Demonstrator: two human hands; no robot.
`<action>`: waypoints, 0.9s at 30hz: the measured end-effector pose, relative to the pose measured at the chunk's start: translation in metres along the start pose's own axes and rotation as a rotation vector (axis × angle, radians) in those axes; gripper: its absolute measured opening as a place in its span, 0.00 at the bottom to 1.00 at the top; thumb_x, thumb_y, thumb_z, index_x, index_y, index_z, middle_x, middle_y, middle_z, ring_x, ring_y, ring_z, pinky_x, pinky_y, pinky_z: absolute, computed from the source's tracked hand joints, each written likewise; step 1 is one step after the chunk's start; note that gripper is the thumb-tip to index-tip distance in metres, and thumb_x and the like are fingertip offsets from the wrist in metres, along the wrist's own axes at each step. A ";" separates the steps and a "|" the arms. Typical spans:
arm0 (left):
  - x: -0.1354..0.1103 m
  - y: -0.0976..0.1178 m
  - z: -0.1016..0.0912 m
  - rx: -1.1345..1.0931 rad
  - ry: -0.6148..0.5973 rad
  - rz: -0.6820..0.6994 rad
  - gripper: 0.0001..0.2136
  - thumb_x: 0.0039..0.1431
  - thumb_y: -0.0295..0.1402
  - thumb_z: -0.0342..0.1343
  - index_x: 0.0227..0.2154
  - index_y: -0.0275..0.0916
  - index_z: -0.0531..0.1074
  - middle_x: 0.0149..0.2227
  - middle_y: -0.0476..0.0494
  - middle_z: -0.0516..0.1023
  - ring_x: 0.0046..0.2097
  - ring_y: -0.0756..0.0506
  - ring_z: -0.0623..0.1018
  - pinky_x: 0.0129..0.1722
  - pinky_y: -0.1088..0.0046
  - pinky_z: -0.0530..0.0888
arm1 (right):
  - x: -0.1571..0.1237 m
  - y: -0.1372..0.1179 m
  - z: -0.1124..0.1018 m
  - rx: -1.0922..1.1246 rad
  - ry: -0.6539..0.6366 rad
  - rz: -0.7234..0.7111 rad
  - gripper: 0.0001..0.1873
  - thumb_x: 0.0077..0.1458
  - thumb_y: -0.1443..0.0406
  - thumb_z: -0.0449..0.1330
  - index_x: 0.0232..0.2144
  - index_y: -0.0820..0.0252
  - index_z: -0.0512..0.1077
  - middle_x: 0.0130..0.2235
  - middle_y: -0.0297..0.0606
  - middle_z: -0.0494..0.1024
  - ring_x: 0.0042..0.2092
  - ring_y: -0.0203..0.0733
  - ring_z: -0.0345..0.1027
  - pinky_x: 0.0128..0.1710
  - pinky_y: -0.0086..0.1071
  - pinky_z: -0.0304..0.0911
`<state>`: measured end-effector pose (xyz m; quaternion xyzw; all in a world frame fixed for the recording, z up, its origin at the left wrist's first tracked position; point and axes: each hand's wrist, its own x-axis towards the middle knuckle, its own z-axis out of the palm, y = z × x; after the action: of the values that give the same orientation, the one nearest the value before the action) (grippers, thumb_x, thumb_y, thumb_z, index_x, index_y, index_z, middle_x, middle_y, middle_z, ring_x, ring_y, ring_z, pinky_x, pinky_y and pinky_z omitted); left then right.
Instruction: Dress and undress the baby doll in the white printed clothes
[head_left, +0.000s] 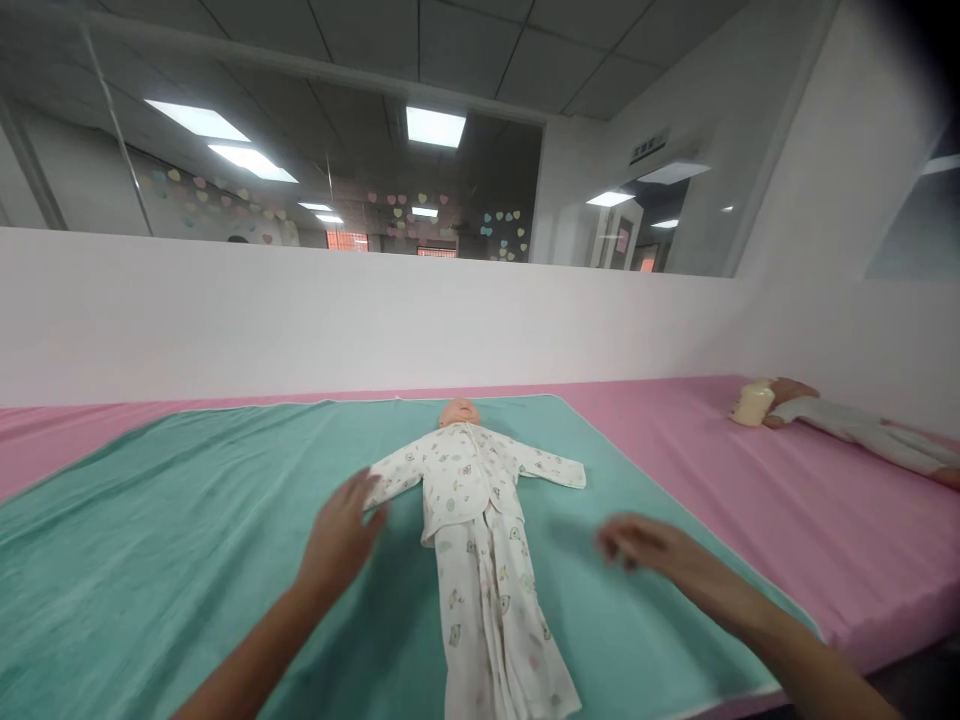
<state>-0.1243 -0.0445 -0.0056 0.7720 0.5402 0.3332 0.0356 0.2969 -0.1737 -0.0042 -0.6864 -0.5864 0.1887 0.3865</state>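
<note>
A baby doll [480, 520] in white patterned clothes lies on its back on a teal blanket [187, 540], head toward the wall. My left hand [341, 535] hovers open with fingers spread, its fingertips at the end of the doll's near sleeve. My right hand [649, 548] is stretched out flat over the blanket to the right of the doll's legs, fingers pointing left, holding nothing. Neither hand grips the doll.
The blanket covers a long pink mattress [675, 440] against a white partition wall [300, 310]. A second doll [847, 420] with a pale bottle-like object [752, 403] at its head lies at the far right. The mattress edge runs along the lower right.
</note>
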 end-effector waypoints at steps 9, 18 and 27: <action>0.016 -0.059 0.025 -0.194 -0.101 -0.413 0.20 0.51 0.48 0.46 0.41 0.40 0.67 0.33 0.44 0.76 0.35 0.42 0.75 0.32 0.69 0.69 | 0.119 0.036 0.068 -0.318 0.231 0.329 0.20 0.53 0.52 0.47 0.40 0.59 0.65 0.36 0.41 0.72 0.37 0.44 0.67 0.32 0.32 0.58; 0.029 -0.054 0.039 -0.311 -0.083 -0.393 0.20 0.49 0.47 0.50 0.40 0.38 0.67 0.38 0.43 0.75 0.41 0.42 0.75 0.39 0.68 0.70 | 0.131 0.070 0.063 -0.337 0.151 0.242 0.18 0.52 0.53 0.48 0.41 0.56 0.65 0.34 0.37 0.73 0.36 0.42 0.67 0.32 0.30 0.56; 0.033 -0.047 0.035 -0.297 -0.087 -0.410 0.18 0.48 0.46 0.51 0.39 0.40 0.69 0.40 0.45 0.74 0.41 0.43 0.74 0.41 0.70 0.69 | 0.134 0.081 0.054 -0.325 0.146 0.241 0.26 0.48 0.50 0.52 0.46 0.57 0.64 0.37 0.38 0.73 0.38 0.45 0.66 0.34 0.32 0.57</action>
<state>-0.1367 0.0137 -0.0365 0.6462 0.6286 0.3611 0.2384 0.3441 -0.0304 -0.0733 -0.8166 -0.4932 0.0862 0.2871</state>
